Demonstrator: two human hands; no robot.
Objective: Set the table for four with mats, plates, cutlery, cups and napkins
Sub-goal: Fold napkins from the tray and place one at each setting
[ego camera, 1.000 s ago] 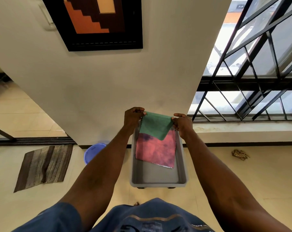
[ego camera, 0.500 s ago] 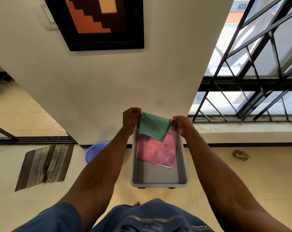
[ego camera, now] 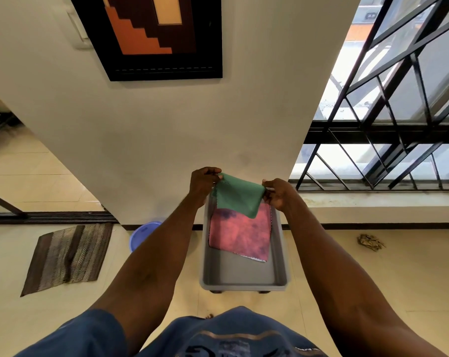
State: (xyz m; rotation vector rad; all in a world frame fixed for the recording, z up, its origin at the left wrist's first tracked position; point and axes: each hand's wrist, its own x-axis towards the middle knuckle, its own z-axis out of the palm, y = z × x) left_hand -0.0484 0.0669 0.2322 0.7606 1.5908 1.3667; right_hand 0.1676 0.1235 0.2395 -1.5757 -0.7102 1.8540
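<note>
1. Head view: my left hand [ego camera: 202, 182] and right hand [ego camera: 277, 193] each pinch a top corner of the green napkin [ego camera: 237, 197], held above the grey tub [ego camera: 244, 283].
2. I would keep both pinches firm and lift straight up, clear of the pink cloth [ego camera: 240, 234].

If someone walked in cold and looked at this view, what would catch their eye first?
First, the green cloth stretched between the left hand and the right hand, each pinching an upper corner, at centre frame. Right below it a pink cloth lies in the far half of a grey bin on the floor. Next comes the dark-framed orange picture on the wall above.
</note>
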